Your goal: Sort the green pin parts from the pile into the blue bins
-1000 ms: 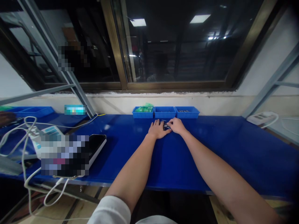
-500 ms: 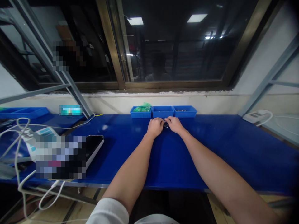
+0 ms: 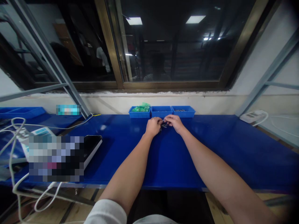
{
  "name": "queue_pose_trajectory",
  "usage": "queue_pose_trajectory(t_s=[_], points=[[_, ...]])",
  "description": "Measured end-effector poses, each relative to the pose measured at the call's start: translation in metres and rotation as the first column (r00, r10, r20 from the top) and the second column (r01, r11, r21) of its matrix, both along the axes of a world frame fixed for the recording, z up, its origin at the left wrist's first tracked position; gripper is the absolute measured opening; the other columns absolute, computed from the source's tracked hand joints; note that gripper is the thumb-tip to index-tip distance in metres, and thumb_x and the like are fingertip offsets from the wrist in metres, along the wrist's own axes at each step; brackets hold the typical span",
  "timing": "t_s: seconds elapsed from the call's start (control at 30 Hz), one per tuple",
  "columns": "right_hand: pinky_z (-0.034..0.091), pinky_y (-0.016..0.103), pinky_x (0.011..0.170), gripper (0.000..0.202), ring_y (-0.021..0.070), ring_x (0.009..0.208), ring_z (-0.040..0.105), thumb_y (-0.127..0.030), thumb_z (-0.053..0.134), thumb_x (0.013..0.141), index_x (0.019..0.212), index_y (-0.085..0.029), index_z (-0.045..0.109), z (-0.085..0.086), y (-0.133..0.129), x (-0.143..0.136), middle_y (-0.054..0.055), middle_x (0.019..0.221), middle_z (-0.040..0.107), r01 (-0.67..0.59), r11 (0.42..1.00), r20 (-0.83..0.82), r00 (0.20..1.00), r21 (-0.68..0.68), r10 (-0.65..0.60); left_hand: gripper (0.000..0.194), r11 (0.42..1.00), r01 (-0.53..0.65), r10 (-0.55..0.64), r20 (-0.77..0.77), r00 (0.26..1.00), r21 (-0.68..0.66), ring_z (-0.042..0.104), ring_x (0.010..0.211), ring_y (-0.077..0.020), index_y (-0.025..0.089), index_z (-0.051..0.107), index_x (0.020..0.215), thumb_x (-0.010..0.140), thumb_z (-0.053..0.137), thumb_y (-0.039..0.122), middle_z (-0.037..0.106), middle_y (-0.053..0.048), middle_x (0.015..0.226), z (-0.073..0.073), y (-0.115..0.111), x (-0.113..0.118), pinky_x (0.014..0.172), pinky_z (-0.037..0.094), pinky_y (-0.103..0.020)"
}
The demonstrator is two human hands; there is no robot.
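Observation:
My left hand (image 3: 153, 127) and my right hand (image 3: 174, 123) meet above the blue tabletop, a short way in front of the bins. Their fingertips are closed in a pinch on a small, thin metal piece (image 3: 163, 120) that spans the gap between them. Just under the hands lie several slim, shiny metal pieces (image 3: 164, 126) in a loose cluster, partly covered by my left fingers. The pieces are too small to name.
Three blue bins line the back edge: one with green plastic bags (image 3: 141, 109), a middle bin (image 3: 161, 115), and one with small metal parts (image 3: 179, 110). A phone-like device (image 3: 92, 144) and white cables (image 3: 14, 174) occupy the left. A power strip (image 3: 253, 116) lies right.
My right fingertips have drawn slightly apart from the left ones, exposing the thin metal piece between them. More of the metal cluster shows underneath. The camera view has shifted a little.

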State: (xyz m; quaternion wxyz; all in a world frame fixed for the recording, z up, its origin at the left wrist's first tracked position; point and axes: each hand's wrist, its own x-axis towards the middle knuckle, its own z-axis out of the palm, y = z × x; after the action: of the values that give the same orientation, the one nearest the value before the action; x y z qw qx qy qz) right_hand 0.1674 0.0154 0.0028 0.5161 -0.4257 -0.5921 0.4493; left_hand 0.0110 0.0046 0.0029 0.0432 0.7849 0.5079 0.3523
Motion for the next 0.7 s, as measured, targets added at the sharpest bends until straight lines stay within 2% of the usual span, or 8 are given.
queue_pose_trajectory(t_s=[0.17,0.33,0.43,0.57,0.7], points=[[0.028,0.02,0.042,0.026,0.0104,0.053,0.046,-0.038,0.063,0.061,0.074,-0.016,0.066,0.001,-0.001,0.003,0.004,0.066,0.064,-0.004,1.0,-0.005,1.0,-0.013,0.004,0.021,0.999,-0.008,0.007,-0.016,1.0,-0.042,0.06,0.089,-0.0157,0.023,0.067,0.092,0.085,0.048,0.028,0.068,-0.002,0.092,0.005,-0.005,0.001,0.083,0.044,-0.025],[0.027,0.02,0.043,0.024,0.0099,0.052,0.046,-0.037,0.061,0.062,0.072,-0.016,0.066,-0.001,0.001,0.005,0.003,0.064,0.064,-0.024,1.0,-0.031,0.999,-0.013,0.024,0.022,0.999,0.023,-0.024,-0.028,0.999,-0.024,0.061,0.087,-0.0156,0.023,0.067,0.092,0.085,0.047,0.029,0.068,-0.002,0.09,0.004,-0.005,0.001,0.082,0.044,-0.026],[0.027,0.02,0.043,0.024,0.01,0.052,0.046,-0.037,0.061,0.063,0.072,-0.015,0.066,-0.003,0.004,0.005,0.003,0.064,0.064,-0.014,1.0,-0.043,0.999,-0.005,0.013,0.024,1.0,0.016,-0.016,-0.01,1.0,-0.017,0.06,0.091,-0.0161,0.022,0.065,0.1,0.084,0.048,0.027,0.067,-0.003,0.096,0.003,-0.005,0.001,0.086,0.045,-0.026],[0.039,0.024,0.054,0.025,0.0132,0.059,0.053,-0.038,0.06,0.065,0.071,-0.015,0.066,-0.003,0.011,0.01,0.003,0.065,0.064,0.186,0.977,-0.004,0.982,0.104,-0.187,0.032,0.998,-0.066,0.066,0.04,0.997,0.001,0.057,0.101,-0.0178,0.019,0.058,0.112,0.083,0.05,0.028,0.063,-0.006,0.109,0.003,-0.004,-0.001,0.091,0.043,-0.028],[0.044,0.03,0.072,0.03,0.0175,0.076,0.058,-0.034,0.061,0.063,0.085,-0.014,0.066,-0.001,0.024,0.021,0.007,0.082,0.067,0.347,0.919,0.01,0.935,0.186,-0.355,0.029,0.993,-0.118,0.117,0.066,0.991,0.012,0.057,0.101,-0.0181,0.019,0.059,0.108,0.085,0.046,0.028,0.062,-0.006,0.109,0.001,-0.002,-0.002,0.09,0.044,-0.028]])
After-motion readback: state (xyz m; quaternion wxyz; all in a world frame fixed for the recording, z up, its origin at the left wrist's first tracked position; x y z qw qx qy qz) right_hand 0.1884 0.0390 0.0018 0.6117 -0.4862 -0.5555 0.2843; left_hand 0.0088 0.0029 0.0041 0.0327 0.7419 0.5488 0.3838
